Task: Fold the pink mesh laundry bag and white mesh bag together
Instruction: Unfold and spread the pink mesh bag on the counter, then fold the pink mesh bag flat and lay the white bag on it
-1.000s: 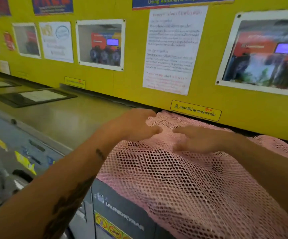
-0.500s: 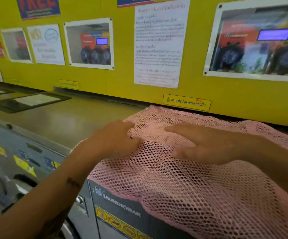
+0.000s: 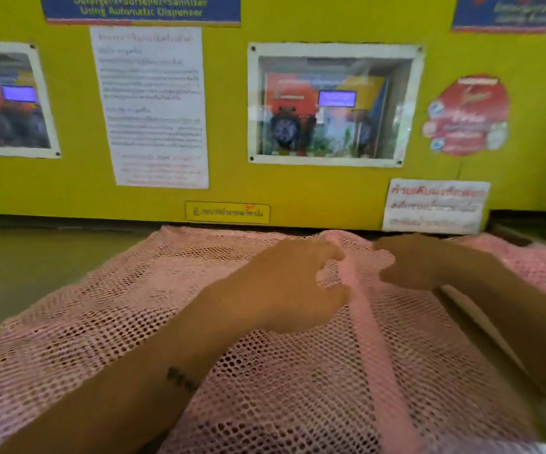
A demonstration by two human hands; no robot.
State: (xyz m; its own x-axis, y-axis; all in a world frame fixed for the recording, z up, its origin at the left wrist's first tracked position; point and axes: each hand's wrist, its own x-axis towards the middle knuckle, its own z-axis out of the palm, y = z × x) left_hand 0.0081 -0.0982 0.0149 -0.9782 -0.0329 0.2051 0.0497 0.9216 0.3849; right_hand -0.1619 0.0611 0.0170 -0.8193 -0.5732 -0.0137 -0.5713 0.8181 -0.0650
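The pink mesh laundry bag lies spread over the machine top and fills the lower view. A solid pink band runs down it between my hands. My left hand rests on the mesh just left of the band, fingers and thumb loosely curved with a gap between them, tips at the band's edge. My right hand lies on the mesh right of the band, fingers pointing left. I see no white mesh bag that I can tell apart. The frame is blurred.
The yellow wall panel with notices and framed windows stands right behind the bag's far edge. Bare grey-green machine top stretches to the left. Crumpled pink mesh bunches at the far right.
The view has swung right along the bag. Both hands slid right across the mesh, from its left part to the solid band. The left hand went from flat to curved.
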